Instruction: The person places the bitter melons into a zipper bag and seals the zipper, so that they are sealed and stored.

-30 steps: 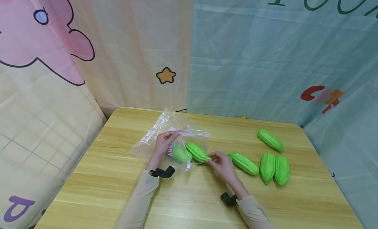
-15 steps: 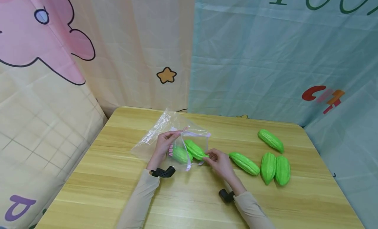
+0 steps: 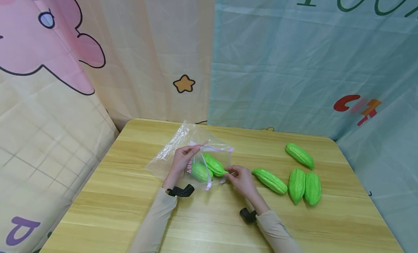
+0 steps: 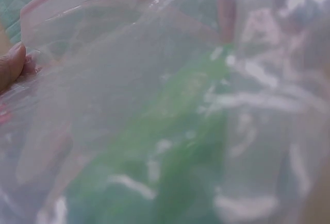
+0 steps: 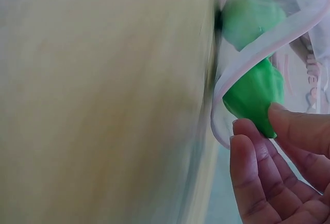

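Printed curtains [image 3: 261,64] hang behind a wood-grained surface [image 3: 107,195]. Left hand [image 3: 180,160] is pinching the rim of a clear bag [image 3: 171,146]; right hand [image 3: 242,178] is pinching the tip of a green gourd [image 3: 213,164]. This gourd lies between both hands, mostly inside the bag, beside a second gourd [image 3: 200,171]. Four more gourds [image 3: 296,186] lie to the right.

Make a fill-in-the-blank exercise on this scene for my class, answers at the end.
The right hand pinches the tip of a bitter melon coloured ____.
In the head view, the clear plastic bag held by the left hand is to the ____ of the loose bitter melons.
Exactly ____ loose bitter melons lie on the wooden table.
The black-outlined orange shape on the backdrop is a ____.

Missing words: green; left; four; star.
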Motion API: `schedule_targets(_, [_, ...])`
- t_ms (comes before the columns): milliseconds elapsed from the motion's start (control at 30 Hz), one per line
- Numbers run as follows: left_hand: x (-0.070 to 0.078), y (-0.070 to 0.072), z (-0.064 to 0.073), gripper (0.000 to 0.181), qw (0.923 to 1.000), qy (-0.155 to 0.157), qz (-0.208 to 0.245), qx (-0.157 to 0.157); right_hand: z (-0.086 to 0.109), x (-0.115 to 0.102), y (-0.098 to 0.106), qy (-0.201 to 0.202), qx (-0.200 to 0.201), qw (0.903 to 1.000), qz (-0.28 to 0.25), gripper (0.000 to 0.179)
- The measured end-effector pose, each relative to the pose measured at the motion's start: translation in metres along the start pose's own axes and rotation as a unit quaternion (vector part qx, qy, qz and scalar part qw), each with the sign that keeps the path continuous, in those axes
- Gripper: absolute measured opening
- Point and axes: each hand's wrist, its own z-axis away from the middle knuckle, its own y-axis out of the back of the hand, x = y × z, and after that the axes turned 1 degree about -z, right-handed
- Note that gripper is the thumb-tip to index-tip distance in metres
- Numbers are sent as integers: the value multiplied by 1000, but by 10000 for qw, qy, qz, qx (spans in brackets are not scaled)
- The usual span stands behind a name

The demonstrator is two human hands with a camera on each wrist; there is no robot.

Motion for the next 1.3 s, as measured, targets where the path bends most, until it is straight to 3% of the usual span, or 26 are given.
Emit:
schedule_targets(300, [0,1,0,11,9998,115,104,-87,-3,-5,-4,-171,-9,9998,-82,10])
schedule_targets(533, [-21,8,-11,12,9999,51,113,1,-5,-6,-7,-77,37,9999,70,9])
schedule_targets(700, [-26,8,-12,10,9999,-139,4,78,-6,-5,-9,47,72,9998,166,9])
schedule_targets(933, [-28,6,-11,13,9993,-307,-45,224,-6,-4,-11,57,59,9998,194,10])
schedule_targets(1300, [-28,8,-12,14,9992,-304,-25,239,-5,-6,-6,-50,-88,9996,248,12])
